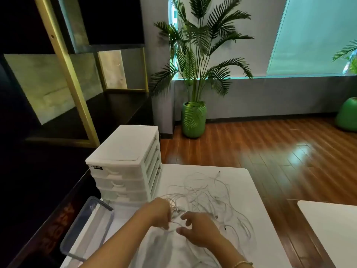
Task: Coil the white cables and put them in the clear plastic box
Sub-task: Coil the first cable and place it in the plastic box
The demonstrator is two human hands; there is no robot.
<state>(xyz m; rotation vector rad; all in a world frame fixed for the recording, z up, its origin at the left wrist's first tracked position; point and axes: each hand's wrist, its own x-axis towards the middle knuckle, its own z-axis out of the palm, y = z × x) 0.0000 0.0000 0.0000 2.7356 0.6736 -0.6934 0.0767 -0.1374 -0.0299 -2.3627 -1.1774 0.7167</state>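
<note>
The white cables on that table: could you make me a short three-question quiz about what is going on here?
1. True or false: the white cables already lie coiled inside the clear plastic box.
2. Which hand pinches a strand: A) left hand B) right hand?
3. What stands on the white table just behind the box?

Key
1. False: they sprawl tangled on the table.
2. A; the right hand hovers with fingers spread.
3. A white drawer unit.
</note>
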